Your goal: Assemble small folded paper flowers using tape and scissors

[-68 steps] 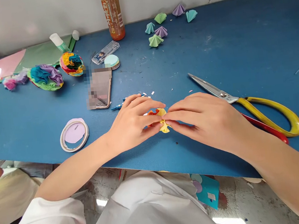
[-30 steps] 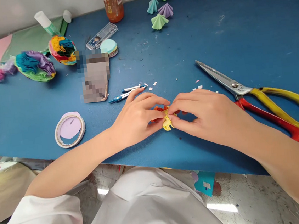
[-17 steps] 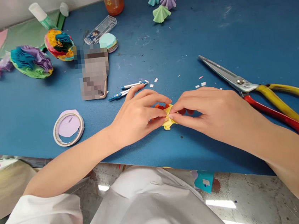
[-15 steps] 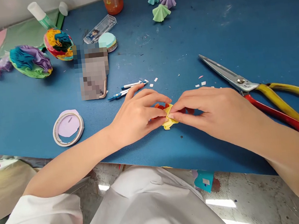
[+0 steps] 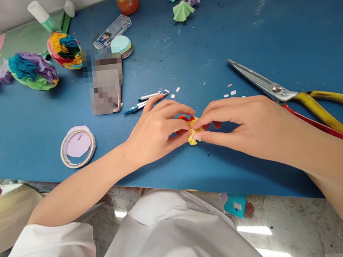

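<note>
Between my two hands sits a small pleated paper piece [image 5: 193,137], yellow in front with red-orange folds behind, just above or on the blue tabletop. My left hand [image 5: 161,127] pinches its left side with thumb and index finger. From the other side my right hand [image 5: 241,123] grips the yellow folds, its thumb and index fingertip slightly apart around them. Fingers cover much of the paper piece. A blue compass [image 5: 137,106] lies right behind my left fingers. Beyond my right hand rest large scissors [image 5: 276,89] with yellow and red handles.
At left on the blue table [image 5: 124,149] lies a tape roll [image 5: 64,156] over a lilac paper disc. Farther back are a phone [image 5: 105,86], stacked paper discs [image 5: 121,44], colourful pleated paper balls [image 5: 64,49], a glue stick [image 5: 41,17], a bottle [image 5: 127,0] and folded paper pieces [image 5: 183,10].
My right thumb and index finger have parted a little on the yellow folds, and the right hand has shifted slightly. The left hand keeps its pinch. The view has moved a little.
</note>
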Demonstrator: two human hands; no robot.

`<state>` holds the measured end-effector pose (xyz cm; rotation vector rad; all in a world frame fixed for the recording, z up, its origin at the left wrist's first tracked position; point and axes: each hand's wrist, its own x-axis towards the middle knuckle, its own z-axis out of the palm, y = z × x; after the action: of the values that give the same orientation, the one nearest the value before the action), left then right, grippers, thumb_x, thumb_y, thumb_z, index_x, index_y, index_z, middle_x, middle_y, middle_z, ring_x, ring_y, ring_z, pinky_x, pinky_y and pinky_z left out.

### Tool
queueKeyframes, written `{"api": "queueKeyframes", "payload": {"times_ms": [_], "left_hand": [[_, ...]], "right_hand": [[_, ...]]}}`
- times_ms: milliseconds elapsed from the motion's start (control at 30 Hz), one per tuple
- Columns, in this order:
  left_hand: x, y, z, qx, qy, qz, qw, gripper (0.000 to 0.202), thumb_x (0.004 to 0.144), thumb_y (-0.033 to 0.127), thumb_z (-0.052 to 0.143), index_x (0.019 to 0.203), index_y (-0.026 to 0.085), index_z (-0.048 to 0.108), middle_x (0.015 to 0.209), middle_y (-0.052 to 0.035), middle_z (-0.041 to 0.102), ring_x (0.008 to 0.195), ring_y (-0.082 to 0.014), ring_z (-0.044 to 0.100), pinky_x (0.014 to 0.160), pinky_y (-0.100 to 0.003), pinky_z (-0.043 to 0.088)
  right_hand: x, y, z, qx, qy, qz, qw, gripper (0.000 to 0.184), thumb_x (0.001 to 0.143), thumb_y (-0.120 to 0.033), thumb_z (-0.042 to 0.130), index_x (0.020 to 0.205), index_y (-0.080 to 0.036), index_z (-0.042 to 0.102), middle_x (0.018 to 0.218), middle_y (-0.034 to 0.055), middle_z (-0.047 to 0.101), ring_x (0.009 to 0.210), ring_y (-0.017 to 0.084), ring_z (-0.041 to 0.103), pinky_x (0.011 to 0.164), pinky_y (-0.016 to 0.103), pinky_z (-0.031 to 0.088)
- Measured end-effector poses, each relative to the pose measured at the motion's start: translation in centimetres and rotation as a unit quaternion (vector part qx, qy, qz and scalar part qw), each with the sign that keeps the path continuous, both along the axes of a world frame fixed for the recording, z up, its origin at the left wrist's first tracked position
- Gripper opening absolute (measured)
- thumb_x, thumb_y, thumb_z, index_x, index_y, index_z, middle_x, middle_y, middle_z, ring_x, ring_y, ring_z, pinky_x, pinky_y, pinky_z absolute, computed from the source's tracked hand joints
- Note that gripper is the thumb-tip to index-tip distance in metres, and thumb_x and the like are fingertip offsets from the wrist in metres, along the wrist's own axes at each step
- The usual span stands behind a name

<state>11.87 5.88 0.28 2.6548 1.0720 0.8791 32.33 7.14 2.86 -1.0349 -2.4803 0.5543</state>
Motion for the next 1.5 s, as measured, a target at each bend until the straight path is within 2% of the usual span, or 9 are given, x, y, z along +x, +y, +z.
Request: {"api": "queueKeyframes", "payload": {"times_ms": [333, 533, 700, 800, 933, 1067, 1267, 1500], "left_hand": [[0.3, -0.1, -0.1, -0.011, -0.019, 0.005, 1.0, 0.019, 0.088, 0.031, 0.06, 0.075, 0.02, 0.069, 0.102, -0.0015, 0.072, 0.092, -0.0135, 0.064, 0.106, -0.04, 0.032], [0.3, 0.0, 0.0, -0.021, -0.024, 0.004, 0.999, 0.017, 0.088, 0.03, 0.059, 0.08, 0.022, 0.071, 0.103, -0.0019, 0.072, 0.093, -0.0149, 0.065, 0.104, -0.042, 0.033], [0.0, 0.4, 0.2, -0.04, -0.02, 0.005, 0.999, 0.017, 0.088, 0.026, 0.059, 0.08, 0.022, 0.072, 0.105, -0.0033, 0.072, 0.094, -0.0165, 0.064, 0.102, -0.045, 0.035], [-0.4, 0.9, 0.2, -0.048, -0.034, -0.011, 0.998, 0.015, 0.088, 0.024, 0.059, 0.085, 0.021, 0.073, 0.107, -0.0064, 0.071, 0.095, -0.0174, 0.064, 0.093, -0.039, 0.043], [-0.8, 1.6, 0.0, -0.06, -0.046, -0.05, 0.996, 0.016, 0.088, 0.024, 0.058, 0.091, 0.017, 0.073, 0.106, -0.0105, 0.07, 0.094, -0.018, 0.065, 0.084, -0.032, 0.05], [-1.0, 1.9, -0.1, -0.072, -0.042, -0.067, 0.994, 0.015, 0.087, 0.024, 0.061, 0.091, 0.016, 0.073, 0.104, -0.0112, 0.07, 0.093, -0.0179, 0.066, 0.083, -0.03, 0.051], [-1.0, 1.8, -0.1, -0.078, -0.047, -0.053, 0.994, 0.013, 0.085, 0.024, 0.062, 0.092, 0.017, 0.07, 0.105, -0.0103, 0.069, 0.093, -0.0177, 0.067, 0.082, -0.031, 0.053], [-1.0, 1.5, 0.1, -0.087, -0.05, -0.035, 0.994, 0.011, 0.086, 0.024, 0.061, 0.091, 0.016, 0.066, 0.106, -0.0096, 0.068, 0.094, -0.0175, 0.066, 0.083, -0.031, 0.053]], "right_hand": [[-0.1, -0.4, 0.0, 0.006, -0.031, -0.015, 0.999, 0.018, 0.086, -0.025, 0.052, 0.083, -0.023, 0.069, 0.08, -0.0016, 0.069, 0.069, 0.014, 0.061, 0.064, 0.027, 0.044], [-0.2, -0.3, -0.1, 0.024, -0.021, -0.021, 0.999, 0.018, 0.086, -0.025, 0.052, 0.078, -0.022, 0.068, 0.073, -0.0008, 0.066, 0.065, 0.013, 0.058, 0.056, 0.026, 0.041], [0.2, 0.2, 0.6, -0.033, -0.026, 0.01, 0.999, 0.02, 0.089, -0.03, 0.05, 0.084, -0.024, 0.069, 0.08, -0.001, 0.067, 0.066, 0.011, 0.058, 0.058, 0.024, 0.042], [0.5, 0.6, 1.0, -0.068, -0.026, 0.022, 0.997, 0.02, 0.089, -0.033, 0.051, 0.096, -0.025, 0.068, 0.091, 0.0, 0.067, 0.071, 0.012, 0.059, 0.063, 0.025, 0.045], [0.8, 1.0, 0.4, -0.071, -0.025, 0.028, 0.997, 0.024, 0.089, -0.034, 0.049, 0.1, -0.025, 0.068, 0.094, 0.0028, 0.067, 0.071, 0.013, 0.059, 0.063, 0.027, 0.045], [0.8, 1.4, -0.3, -0.066, -0.005, 0.037, 0.997, 0.023, 0.089, -0.037, 0.049, 0.096, -0.025, 0.067, 0.093, 0.003, 0.067, 0.07, 0.013, 0.058, 0.059, 0.026, 0.043], [0.3, 1.0, 0.7, -0.064, -0.02, 0.008, 0.998, 0.019, 0.087, -0.035, 0.05, 0.081, -0.022, 0.063, 0.087, 0.0026, 0.067, 0.07, 0.014, 0.058, 0.065, 0.028, 0.044], [0.3, 0.7, 0.9, -0.023, -0.047, -0.031, 0.998, 0.022, 0.086, -0.038, 0.051, 0.085, -0.021, 0.065, 0.087, 0.0038, 0.069, 0.067, 0.014, 0.058, 0.058, 0.026, 0.041]]}}
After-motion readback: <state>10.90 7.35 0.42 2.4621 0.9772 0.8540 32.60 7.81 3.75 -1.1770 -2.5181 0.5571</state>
